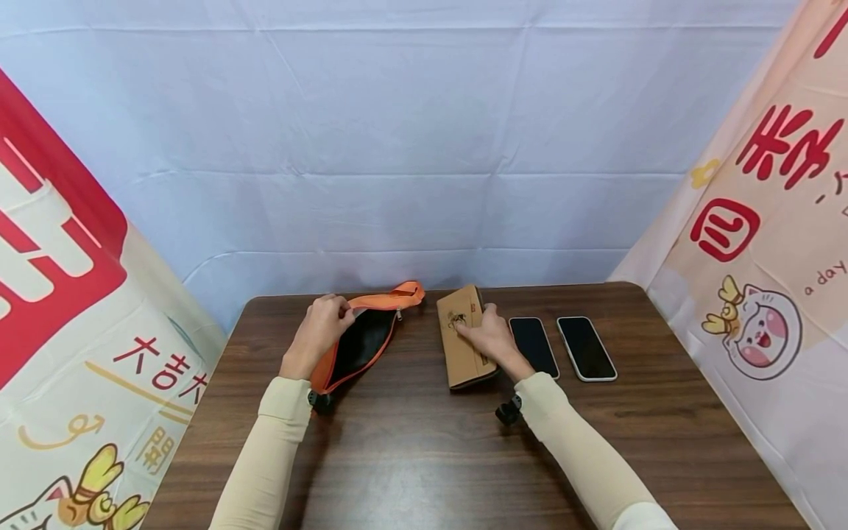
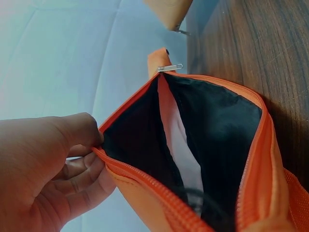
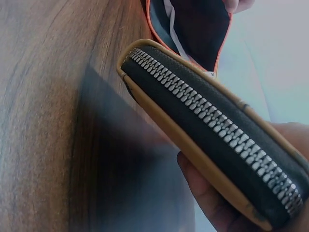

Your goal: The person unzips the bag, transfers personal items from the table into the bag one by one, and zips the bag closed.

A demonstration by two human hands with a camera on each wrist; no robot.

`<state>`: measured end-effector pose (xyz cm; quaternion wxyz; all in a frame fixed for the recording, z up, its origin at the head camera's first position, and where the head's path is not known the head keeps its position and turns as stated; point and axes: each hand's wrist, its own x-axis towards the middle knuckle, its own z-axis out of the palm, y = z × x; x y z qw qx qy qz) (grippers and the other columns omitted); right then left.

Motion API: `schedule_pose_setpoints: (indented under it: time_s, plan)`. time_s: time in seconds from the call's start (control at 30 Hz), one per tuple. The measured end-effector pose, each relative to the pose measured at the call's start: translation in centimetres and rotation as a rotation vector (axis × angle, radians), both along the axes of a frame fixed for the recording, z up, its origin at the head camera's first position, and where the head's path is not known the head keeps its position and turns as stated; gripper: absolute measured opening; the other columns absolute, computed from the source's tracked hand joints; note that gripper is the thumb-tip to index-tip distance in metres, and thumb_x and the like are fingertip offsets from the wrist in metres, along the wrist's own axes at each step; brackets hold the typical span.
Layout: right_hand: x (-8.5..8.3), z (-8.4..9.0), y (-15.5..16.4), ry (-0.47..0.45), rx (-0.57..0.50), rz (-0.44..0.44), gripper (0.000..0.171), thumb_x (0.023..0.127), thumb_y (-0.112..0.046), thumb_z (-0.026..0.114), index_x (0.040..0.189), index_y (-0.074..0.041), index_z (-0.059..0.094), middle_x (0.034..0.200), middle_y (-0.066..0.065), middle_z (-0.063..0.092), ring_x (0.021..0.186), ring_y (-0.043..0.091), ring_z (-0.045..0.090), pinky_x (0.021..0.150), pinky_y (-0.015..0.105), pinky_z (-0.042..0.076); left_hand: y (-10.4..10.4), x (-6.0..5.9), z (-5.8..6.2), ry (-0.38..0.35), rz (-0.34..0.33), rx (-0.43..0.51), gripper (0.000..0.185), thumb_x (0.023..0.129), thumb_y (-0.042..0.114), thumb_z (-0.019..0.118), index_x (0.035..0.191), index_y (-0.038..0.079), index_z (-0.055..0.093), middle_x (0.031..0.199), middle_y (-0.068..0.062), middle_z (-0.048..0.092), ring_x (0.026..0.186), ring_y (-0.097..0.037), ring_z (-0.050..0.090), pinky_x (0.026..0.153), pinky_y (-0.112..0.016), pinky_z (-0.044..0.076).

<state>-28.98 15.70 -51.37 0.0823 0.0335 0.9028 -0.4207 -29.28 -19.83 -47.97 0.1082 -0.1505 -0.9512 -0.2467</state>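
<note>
My left hand (image 1: 321, 329) pinches the zippered edge of an orange bag (image 2: 140, 191) between thumb and fingers. The bag's mouth gapes wide, showing a black lining and a pale strip inside; its metal zipper pull (image 2: 170, 68) is at the far end. In my right hand (image 1: 492, 337) is a tan wallet (image 1: 457, 335), thumb across its face and fingers beneath. The right wrist view shows the wallet's closed metal zipper (image 3: 212, 118) along a black edge, lifted off the table with a shadow below. The wallet is to the right of the bag, apart from it.
Two phones with dark screens lie right of the wallet: a nearer one (image 1: 533, 346) beside my right hand and a white-edged one (image 1: 587, 349) farther right. The brown wooden table (image 1: 411, 456) ends at a pale cloth backdrop (image 1: 397, 147). Printed cloths hang on both sides.
</note>
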Motion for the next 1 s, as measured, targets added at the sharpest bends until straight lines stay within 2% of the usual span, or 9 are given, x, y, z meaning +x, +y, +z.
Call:
schedule_pose_setpoints:
  time_s: [0.17, 0.4, 0.63, 1.0]
  plan:
    - [0.1, 0.4, -0.3, 0.001, -0.016, -0.002, 0.098, 0.101, -0.044, 0.071, 0.166, 0.005, 0.017, 0.121, 0.029, 0.066, 0.082, 0.029, 0.068, 0.066, 0.038, 0.054, 0.0, 0.1, 0.0, 0.005, -0.001, 0.003, 0.012, 0.103, 0.007, 0.065, 0.098, 0.001, 0.074, 0.095, -0.014, 0.066, 0.072, -0.02, 0.06, 0.066, -0.035, 0.055]
    - [0.1, 0.7, -1.0, 0.025, -0.025, 0.007, 0.092, 0.101, -0.043, 0.07, 0.163, 0.005, 0.022, 0.105, 0.023, 0.067, 0.074, 0.026, 0.067, 0.06, 0.035, 0.053, 0.0, 0.1, 0.1, 0.015, 0.0, -0.005, 0.011, 0.102, 0.007, 0.066, 0.097, 0.0, 0.074, 0.095, -0.014, 0.067, 0.072, -0.02, 0.06, 0.066, -0.035, 0.056]
    - [0.1, 1.1, -1.5, 0.035, -0.025, 0.005, 0.088, 0.101, -0.043, 0.071, 0.161, 0.003, 0.026, 0.106, 0.021, 0.067, 0.077, 0.026, 0.066, 0.063, 0.035, 0.051, 0.0, -0.2, 0.0, 0.01, -0.002, -0.006, 0.013, 0.102, 0.007, 0.065, 0.097, 0.0, 0.074, 0.095, -0.014, 0.067, 0.073, -0.02, 0.06, 0.066, -0.035, 0.056]
    - [0.3, 1.5, -2.3, 0.045, -0.071, 0.013, 0.086, 0.099, -0.04, 0.073, 0.16, 0.002, 0.028, 0.099, 0.02, 0.068, 0.071, 0.025, 0.067, 0.059, 0.034, 0.052, 0.0, -0.1, 0.1, 0.007, 0.001, -0.013, 0.013, 0.102, 0.007, 0.064, 0.098, -0.001, 0.074, 0.095, -0.015, 0.067, 0.074, -0.021, 0.06, 0.066, -0.036, 0.056]
